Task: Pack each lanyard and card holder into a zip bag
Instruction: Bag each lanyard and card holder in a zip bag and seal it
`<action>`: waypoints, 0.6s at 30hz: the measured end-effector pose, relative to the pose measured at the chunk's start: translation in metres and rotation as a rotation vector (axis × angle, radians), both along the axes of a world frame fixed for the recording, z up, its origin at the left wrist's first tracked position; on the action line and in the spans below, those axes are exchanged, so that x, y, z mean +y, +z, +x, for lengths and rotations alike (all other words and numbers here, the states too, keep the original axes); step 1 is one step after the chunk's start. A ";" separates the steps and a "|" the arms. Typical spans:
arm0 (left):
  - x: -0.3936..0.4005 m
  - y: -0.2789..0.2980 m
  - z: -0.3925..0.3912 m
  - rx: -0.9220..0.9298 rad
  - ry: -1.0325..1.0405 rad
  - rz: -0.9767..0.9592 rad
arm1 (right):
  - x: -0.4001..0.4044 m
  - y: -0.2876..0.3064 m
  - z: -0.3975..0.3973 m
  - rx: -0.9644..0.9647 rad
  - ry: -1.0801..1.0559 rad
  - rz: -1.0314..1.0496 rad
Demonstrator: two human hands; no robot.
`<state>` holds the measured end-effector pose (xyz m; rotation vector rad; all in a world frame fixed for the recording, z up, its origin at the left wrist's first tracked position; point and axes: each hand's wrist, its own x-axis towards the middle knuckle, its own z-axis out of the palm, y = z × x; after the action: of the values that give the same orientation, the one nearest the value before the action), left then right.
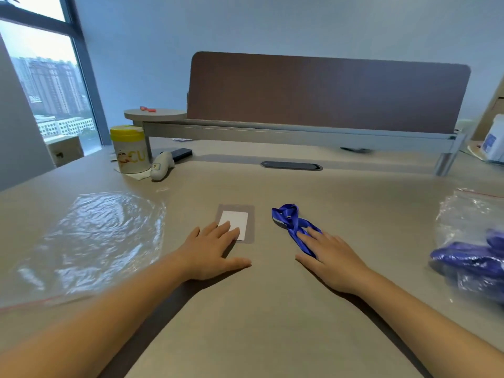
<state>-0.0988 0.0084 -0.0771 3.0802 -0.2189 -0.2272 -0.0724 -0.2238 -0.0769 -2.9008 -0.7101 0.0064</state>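
A clear card holder (237, 214) with a white card inside lies flat on the desk's middle. My left hand (211, 251) rests flat with straight fingertips touching the holder's near corner. A bunched blue lanyard (289, 217) lies to its right. My right hand (331, 256) lies flat on the desk, its fingertips pressing the lanyard's near end. An empty clear zip bag (90, 241) is spread out on the left. At the right edge, another zip bag (469, 236) holds blue lanyards (469, 261).
At the back left stand a yellow-lidded canister (128, 148), a white handheld device (162, 166) and a dark phone (182, 153). A brown divider panel (327, 91) closes off the desk's far side, with a dark cable slot (291, 165) in front. A white container (493, 140) sits far right.
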 end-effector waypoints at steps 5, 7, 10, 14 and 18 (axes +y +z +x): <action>0.004 -0.002 -0.047 -0.063 0.019 -0.098 | -0.007 -0.002 -0.045 -0.042 -0.015 0.073; 0.015 0.001 -0.061 -0.139 0.056 -0.193 | -0.004 0.001 -0.052 -0.112 -0.059 0.078; 0.045 0.006 -0.076 -0.248 0.144 -0.281 | 0.017 0.008 -0.054 -0.229 -0.027 0.123; 0.092 0.009 -0.093 -0.229 0.253 -0.280 | 0.068 0.004 -0.052 -0.132 0.149 0.165; 0.125 0.012 -0.112 -0.115 0.333 -0.290 | 0.107 -0.001 -0.044 -0.004 0.181 0.135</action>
<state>-0.2110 0.1333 -0.0650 2.7840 0.2369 -0.0020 -0.1165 -0.1167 -0.0781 -2.7007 -0.9328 -0.0261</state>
